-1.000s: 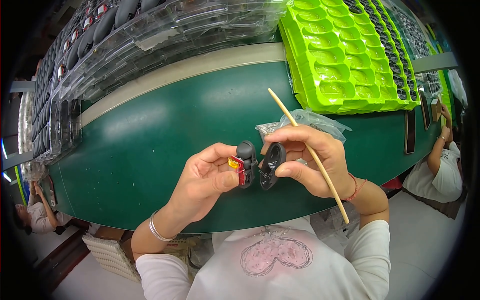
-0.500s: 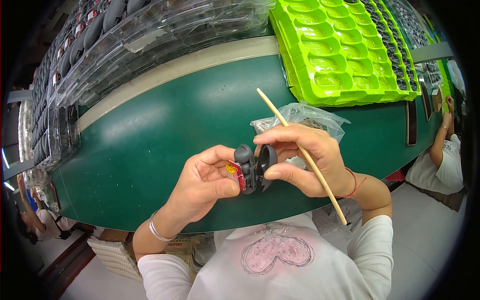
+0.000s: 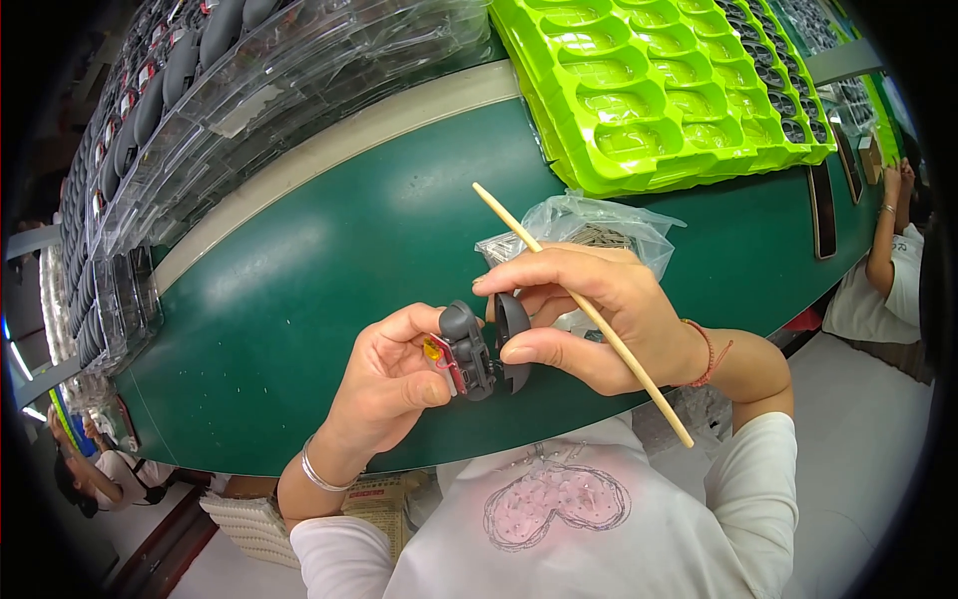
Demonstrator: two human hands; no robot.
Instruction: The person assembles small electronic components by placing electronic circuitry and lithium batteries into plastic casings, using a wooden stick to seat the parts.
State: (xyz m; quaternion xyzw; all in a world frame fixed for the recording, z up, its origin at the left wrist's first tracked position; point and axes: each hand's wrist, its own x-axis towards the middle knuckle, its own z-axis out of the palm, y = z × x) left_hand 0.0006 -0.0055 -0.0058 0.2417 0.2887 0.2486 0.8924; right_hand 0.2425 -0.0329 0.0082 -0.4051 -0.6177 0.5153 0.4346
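Between the fingertips of my left hand [image 3: 394, 374] is a dark grey molded plastic part [image 3: 465, 349]. A red circuit board [image 3: 448, 363] with a yellow piece on it is attached to the side facing my palm. My right hand [image 3: 594, 309] pinches a dark, curved shell half [image 3: 512, 334] by its edge. The shell stands upright beside the grey part, almost touching it. A thin wooden stick [image 3: 619, 344] lies slanted across the same hand, tucked between the fingers. Just behind that hand is a clear plastic bag [image 3: 574, 215] of small metal-looking pieces, partly hidden.
Bright green molded trays [image 3: 639, 140] are stacked at the back right, their far-right pockets holding dark parts. Clear trays [image 3: 289, 110] with dark shells are piled at the left. All stand on a green table [image 3: 249, 299]. At the right edge, a person [image 3: 888, 260] sits near dark phone-like slabs [image 3: 821, 212].
Both hands, with the parts and stick, have shifted slightly left in the picture. The trays have shifted too, as the view turned. The shell half remains beside the grey part.
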